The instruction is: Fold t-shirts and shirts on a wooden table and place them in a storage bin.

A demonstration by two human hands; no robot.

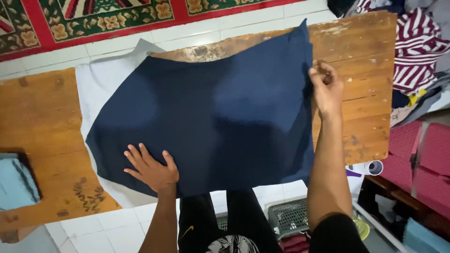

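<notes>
Wooden table (44, 117) on white tiles (262, 21)

Bright, even indoor light falls from above — the person's head and shoulders throw a soft, broad shadow across the dark navy cloth (211, 112). The worn wooden tabletop (361, 70) shows mild sheen, no harsh glare. Focus is slightly soft throughout — edges bow a little.
</notes>
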